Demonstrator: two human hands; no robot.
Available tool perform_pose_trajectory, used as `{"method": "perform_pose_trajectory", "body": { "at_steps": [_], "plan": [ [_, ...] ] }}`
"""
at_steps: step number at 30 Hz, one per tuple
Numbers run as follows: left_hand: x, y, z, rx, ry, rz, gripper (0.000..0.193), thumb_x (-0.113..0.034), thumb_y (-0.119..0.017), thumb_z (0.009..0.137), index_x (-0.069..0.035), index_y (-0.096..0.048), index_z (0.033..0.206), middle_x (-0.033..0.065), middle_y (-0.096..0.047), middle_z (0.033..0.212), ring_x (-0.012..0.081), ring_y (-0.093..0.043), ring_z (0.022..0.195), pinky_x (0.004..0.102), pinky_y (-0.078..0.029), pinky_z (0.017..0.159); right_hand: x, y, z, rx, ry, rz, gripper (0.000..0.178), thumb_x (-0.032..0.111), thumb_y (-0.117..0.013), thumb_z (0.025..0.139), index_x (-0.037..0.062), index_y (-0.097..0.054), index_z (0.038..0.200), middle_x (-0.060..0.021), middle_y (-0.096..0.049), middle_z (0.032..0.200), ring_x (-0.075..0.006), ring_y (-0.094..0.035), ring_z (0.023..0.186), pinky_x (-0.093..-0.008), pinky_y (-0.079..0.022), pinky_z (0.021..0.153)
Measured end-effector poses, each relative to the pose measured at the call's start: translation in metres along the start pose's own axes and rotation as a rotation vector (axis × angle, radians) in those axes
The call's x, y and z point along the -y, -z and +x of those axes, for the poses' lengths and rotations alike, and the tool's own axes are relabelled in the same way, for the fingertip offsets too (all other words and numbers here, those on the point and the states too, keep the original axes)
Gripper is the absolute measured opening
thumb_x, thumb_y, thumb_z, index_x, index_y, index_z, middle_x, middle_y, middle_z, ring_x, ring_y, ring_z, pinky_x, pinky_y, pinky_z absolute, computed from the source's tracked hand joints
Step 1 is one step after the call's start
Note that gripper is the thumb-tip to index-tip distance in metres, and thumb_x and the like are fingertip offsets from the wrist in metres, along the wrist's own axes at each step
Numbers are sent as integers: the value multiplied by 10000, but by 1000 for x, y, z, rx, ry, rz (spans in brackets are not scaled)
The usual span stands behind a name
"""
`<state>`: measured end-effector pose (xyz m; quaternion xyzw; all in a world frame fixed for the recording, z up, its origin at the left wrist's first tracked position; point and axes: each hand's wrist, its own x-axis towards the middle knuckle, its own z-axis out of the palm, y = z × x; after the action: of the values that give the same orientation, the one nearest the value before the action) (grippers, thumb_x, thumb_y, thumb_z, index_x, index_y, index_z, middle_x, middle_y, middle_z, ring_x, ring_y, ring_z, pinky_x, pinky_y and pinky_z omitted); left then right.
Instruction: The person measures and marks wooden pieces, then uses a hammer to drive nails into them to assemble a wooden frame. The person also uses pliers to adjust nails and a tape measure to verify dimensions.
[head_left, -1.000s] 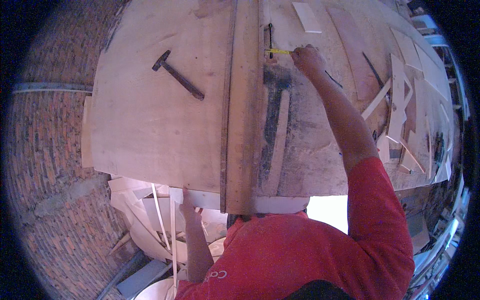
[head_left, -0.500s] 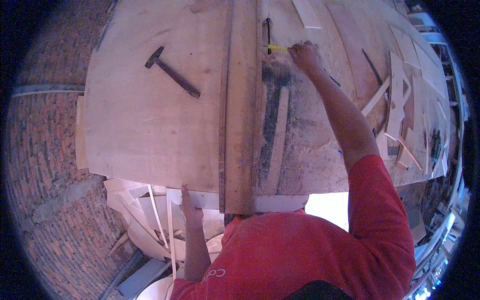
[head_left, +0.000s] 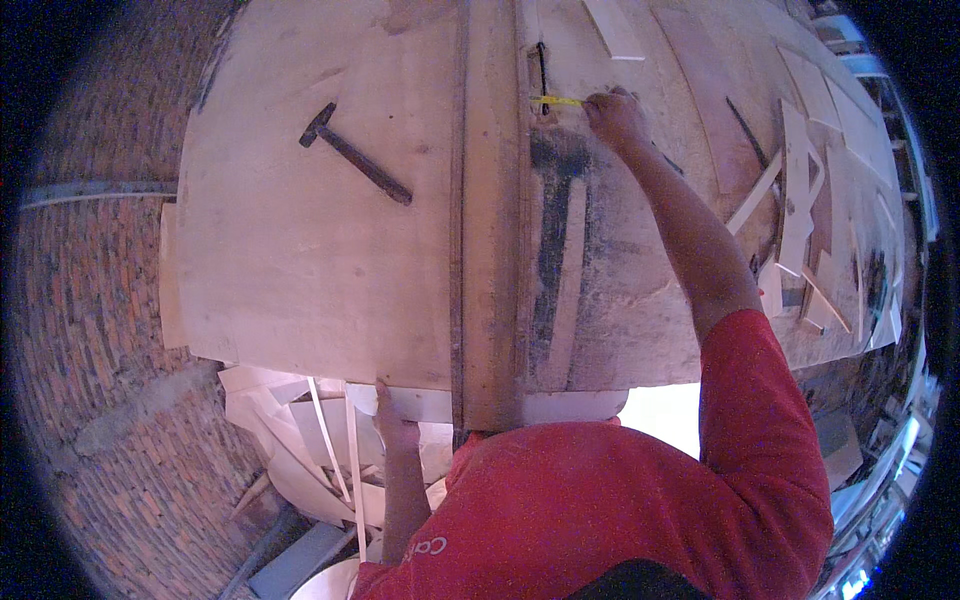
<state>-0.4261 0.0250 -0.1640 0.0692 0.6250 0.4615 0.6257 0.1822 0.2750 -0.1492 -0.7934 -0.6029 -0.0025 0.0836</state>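
My right hand is closed at the far part of the plywood worktop, right of a long wooden beam. It holds a tape measure's yellow blade, which runs left toward the beam. The blade crosses a thin black rod or slot. The tape's case cannot be made out. My left hand is low at the near edge of the worktop, against a pale strip under it. One finger or thumb points up to the edge; the other fingers are hidden. A hammer lies left of the beam.
Offcuts of thin board lie scattered on the right of the worktop. More scrap pieces are piled below its near left edge. A brick wall stands on the left. A dark strip-like tool lies among the right-hand offcuts.
The whole view has shifted slightly, so the worktop and hammer appear a little farther right and lower. Both hands keep their places, and the yellow blade still stretches from my right hand.
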Motion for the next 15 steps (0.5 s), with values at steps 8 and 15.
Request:
{"method": "perform_pose_trajectory", "body": {
  "at_steps": [8, 15],
  "plan": [
    [-8, 4, 4, 20, 51, -31, 585, -410, -683, 967, -51, -504, 1393, 95, -615, 1303, 277, -617, 1169, 459, -528, 994, 11, 3, -2, -38, 107, -9, 297, 315, -572, 940, 105, -771, 1006, -158, -722, 926, -354, -645, 977, -492, -472, 935],
    [-9, 3, 3, -26, 32, 39, 571, -364, -743, 930, -71, -526, 1369, 81, -633, 1268, 251, -625, 1150, 447, -536, 983, 10, 1, -1, -61, 126, -32, 287, 307, -575, 940, 106, -774, 990, -145, -726, 924, -328, -652, 973, -473, -461, 938]
  ]
}}
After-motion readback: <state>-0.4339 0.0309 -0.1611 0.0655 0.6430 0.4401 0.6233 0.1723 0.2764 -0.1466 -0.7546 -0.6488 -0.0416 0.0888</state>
